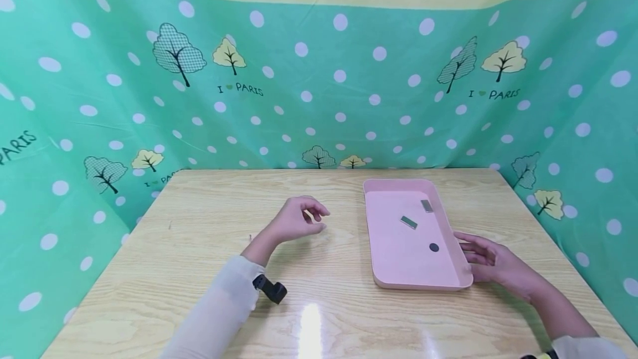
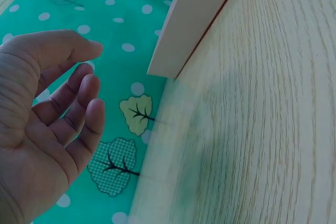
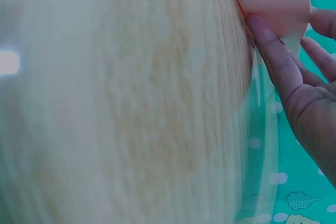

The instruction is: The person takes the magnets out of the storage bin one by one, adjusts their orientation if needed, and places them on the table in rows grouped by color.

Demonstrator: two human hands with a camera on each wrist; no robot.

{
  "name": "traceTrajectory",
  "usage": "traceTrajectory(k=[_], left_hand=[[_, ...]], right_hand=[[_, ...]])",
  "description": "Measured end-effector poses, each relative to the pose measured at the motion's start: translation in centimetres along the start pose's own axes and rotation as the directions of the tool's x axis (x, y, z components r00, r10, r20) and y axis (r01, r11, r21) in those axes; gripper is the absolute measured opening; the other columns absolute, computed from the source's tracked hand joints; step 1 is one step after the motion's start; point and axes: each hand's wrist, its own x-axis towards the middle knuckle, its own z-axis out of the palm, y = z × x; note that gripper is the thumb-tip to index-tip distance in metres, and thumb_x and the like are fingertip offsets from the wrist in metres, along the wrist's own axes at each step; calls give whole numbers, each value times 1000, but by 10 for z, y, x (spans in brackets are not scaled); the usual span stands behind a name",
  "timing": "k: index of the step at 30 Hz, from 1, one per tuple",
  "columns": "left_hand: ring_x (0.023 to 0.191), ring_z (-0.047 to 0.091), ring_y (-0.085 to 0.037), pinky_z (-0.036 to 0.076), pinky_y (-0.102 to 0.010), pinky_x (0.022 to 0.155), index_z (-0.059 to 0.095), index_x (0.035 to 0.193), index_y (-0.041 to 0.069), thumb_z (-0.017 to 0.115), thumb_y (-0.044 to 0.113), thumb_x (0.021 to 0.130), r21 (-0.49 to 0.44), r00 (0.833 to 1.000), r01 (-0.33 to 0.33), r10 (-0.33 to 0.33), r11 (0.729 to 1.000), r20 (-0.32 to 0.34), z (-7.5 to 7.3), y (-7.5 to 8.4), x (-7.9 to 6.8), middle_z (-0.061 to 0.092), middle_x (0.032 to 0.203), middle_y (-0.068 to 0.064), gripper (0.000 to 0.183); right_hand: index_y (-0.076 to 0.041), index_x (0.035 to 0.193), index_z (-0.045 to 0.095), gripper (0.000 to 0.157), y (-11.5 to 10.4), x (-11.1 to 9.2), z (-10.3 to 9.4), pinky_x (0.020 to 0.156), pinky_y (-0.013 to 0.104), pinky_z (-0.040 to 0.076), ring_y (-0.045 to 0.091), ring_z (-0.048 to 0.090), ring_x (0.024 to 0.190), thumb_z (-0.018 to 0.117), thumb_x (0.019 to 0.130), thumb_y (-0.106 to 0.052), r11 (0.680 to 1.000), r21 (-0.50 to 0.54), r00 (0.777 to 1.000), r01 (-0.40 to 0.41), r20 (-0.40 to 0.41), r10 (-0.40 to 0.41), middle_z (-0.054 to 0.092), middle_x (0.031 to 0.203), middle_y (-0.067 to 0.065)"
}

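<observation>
And there was the right hand (image 1: 500,265), relaxed fingers against the outer right wall of the pink tray (image 1: 399,265) on the table (image 1: 209,248); the left hand (image 1: 295,220) hovered empty, loosely curled! Positioning the tray looked like the step, with steady contact probably needed next.

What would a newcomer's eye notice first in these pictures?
Probably the bright green cloth with white dots, hanging behind the pale wood-grained table. Next, the shallow pink rectangular tray right of centre, holding two small grey-green rectangular pieces and a dark disc. The bare right hand touches its right side.
</observation>
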Motion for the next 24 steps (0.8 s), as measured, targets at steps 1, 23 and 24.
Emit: traceTrajectory(k=[1, 23, 24], left_hand=[[81, 63, -19, 55, -30, 69, 74, 95, 4, 77, -1, 77, 0, 1000, -4, 4, 1000, -1, 1, 1, 0, 69, 91, -9, 19], [80, 64, -25, 56, -40, 69, 74, 94, 3, 77, -2, 76, -48, 998, -50, 51, 998, 30, 24, 14, 8, 69, 89, -10, 19], [80, 64, -26, 56, -40, 68, 74, 94, 3, 77, -2, 76, -46, 998, -53, 55, 998, 31, 26, 15, 9, 69, 89, -9, 19]], right_hand=[[-2, 151, 27, 65, 0, -1, 0, 82, 40, 56, 5, 59, 112, 60, 94, -2, 1000, 6, 1000, 6, 3, -6, 56, 134, 6], [3, 150, 24, 68, 4, 0, 0, 81, 43, 57, 6, 60, 110, 62, 94, -4, 1000, -15, 1000, -21, -18, 20, 58, 127, -7], [2, 150, 25, 68, 4, 0, 0, 81, 43, 57, 6, 60, 109, 62, 94, -4, 1000, -12, 1000, -21, -20, 20, 58, 127, -7]])
